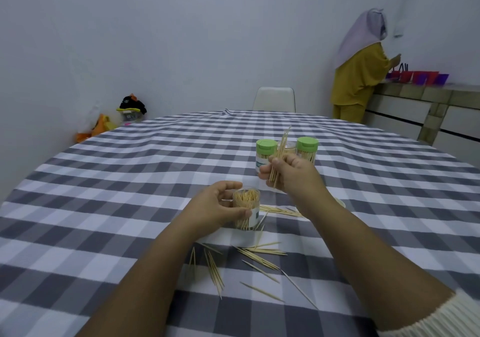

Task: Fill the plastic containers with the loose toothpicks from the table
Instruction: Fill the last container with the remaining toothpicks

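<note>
My left hand [219,205] grips an open clear plastic container [246,210] that stands on the table, packed with toothpicks. Above and to its right, my right hand [291,171] pinches a bundle of toothpicks [279,154], their tips pointing up. Behind that hand stand two containers with green lids, one on the left [265,152] and one on the right [307,148], with a lidless container [289,147] between them. Loose toothpicks [259,257] lie scattered on the checked cloth near my forearms; more loose toothpicks [280,209] lie right of the held container.
The round table carries a grey and white checked cloth [130,193]. A white chair [274,99] stands at the far side. A person in yellow [359,76] stands at a counter [426,102] at the back right. Bags and a box [130,113] lie on the floor, back left.
</note>
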Available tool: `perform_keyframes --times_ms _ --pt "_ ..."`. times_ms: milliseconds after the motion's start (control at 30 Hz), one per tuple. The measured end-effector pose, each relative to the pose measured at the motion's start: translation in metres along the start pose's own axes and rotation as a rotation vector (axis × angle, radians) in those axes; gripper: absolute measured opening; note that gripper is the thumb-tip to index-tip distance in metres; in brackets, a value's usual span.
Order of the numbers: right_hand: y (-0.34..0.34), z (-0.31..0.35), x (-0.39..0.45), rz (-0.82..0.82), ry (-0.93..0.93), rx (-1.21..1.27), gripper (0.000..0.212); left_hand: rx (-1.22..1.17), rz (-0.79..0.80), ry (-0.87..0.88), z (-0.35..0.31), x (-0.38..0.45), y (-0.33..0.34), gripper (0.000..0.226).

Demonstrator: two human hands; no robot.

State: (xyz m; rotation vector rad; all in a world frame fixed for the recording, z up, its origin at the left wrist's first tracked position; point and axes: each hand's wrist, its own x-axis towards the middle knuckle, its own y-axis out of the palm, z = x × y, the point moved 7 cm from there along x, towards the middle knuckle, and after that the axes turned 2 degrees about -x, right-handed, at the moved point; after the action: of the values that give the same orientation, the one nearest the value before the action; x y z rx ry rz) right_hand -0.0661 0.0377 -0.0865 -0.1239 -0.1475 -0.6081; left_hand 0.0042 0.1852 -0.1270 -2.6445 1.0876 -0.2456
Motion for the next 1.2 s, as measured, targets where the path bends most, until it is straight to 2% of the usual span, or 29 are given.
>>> perform_keyframes --times_ms 100,200,333,500,633,767,900,1000,1200 --pt "0.003 0.005 -0.003 -0.051 -0.023 0.166 0.02 0.014 0.004 0.008 -0.001 0.0 0.002 0.056" --pt "0.015 0.001 -0.007 -0.029 -0.03 0.203 0.019 0.013 -0.003 0.011 0.0 0.001 0.002 0.058" --pt "0.026 -0.012 -0.012 0.018 -0.012 0.011 0.02 0.021 -0.006 0.02 0.0 0.0 0.002 0.06" --pt "0.031 -0.023 -0.017 0.084 0.134 -0.139 0.019 0.053 -0.037 0.022 0.001 0.001 0.0 0.062" --pt "0.034 -0.025 -0.019 0.153 0.17 -0.253 0.019 0.051 -0.051 0.03 0.001 0.002 -0.001 0.062" --pt "0.032 -0.021 -0.02 0.179 0.143 -0.267 0.015 0.047 -0.051 0.031 0.002 0.003 -0.002 0.056" --pt "0.03 -0.017 -0.018 0.152 0.08 -0.155 0.029 0.045 -0.043 0.028 0.002 0.003 -0.001 0.055" --pt "0.029 -0.015 -0.017 0.138 0.056 -0.121 0.03 0.058 -0.041 0.029 0.002 0.003 -0.002 0.058" --pt "0.03 -0.019 -0.018 0.174 0.075 -0.286 0.024 0.074 -0.055 0.026 0.002 0.002 -0.002 0.062"
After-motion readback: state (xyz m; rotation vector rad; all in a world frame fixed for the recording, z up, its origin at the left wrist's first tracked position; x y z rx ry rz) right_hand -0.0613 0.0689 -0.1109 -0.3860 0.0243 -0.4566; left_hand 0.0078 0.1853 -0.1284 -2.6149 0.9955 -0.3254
